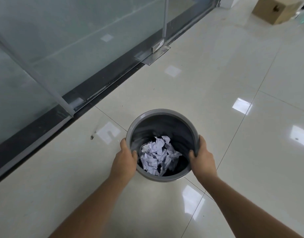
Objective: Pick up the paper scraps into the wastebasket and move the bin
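A round grey wastebasket (162, 112) stands in the middle of the view over the tiled floor, seen from above. Crumpled white paper scraps (158, 154) lie inside it on the dark bottom. My left hand (126, 157) grips the rim on the left side, thumb inside the bin. My right hand (202, 155) grips the rim on the right side in the same way. Whether the bin rests on the floor or is lifted slightly, I cannot tell.
A frosted glass wall (62, 40) with a dark floor track (96, 88) runs diagonally along the left. A metal door hinge plate (156, 54) lies at its base. A cardboard box (276, 10) stands at the far right corner. Glossy cream tiles (233, 74) spread to the right.
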Tool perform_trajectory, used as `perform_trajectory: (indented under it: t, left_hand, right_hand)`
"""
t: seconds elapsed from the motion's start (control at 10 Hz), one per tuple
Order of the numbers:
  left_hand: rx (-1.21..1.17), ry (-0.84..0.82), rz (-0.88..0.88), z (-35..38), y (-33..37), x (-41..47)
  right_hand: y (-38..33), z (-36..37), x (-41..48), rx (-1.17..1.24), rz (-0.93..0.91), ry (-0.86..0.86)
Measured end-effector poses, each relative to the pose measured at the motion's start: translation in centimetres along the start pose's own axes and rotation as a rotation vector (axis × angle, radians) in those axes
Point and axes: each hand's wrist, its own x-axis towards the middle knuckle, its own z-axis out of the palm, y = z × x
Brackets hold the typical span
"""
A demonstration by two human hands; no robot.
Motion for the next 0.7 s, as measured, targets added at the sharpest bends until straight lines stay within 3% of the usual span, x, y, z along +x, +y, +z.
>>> perform_trajectory:
  t: [0.2,0.4,0.5,0.7]
  left_hand:
    - [0.072,-0.058,-0.032,-1.9,0.3,-2.0]
    - [0.163,-0.138,-0.096,-12.0,6.3,-8.5]
    - [0.082,-0.151,-0.072,-20.1,13.7,-12.2]
    - [-0.027,-0.027,0.121,-39.6,32.9,-17.1]
  right_hand:
    - [-1.2,-2.0,-0.9,-0.083,0.029,-0.111]
    - [-8.0,-10.3,-6.7,-0.03,0.135,-0.213]
    - [-15.5,-18.2,-9.7,-0.013,0.07,-0.223]
    - [-35.9,-39.8,-12.1,0.093,-0.12,0.01]
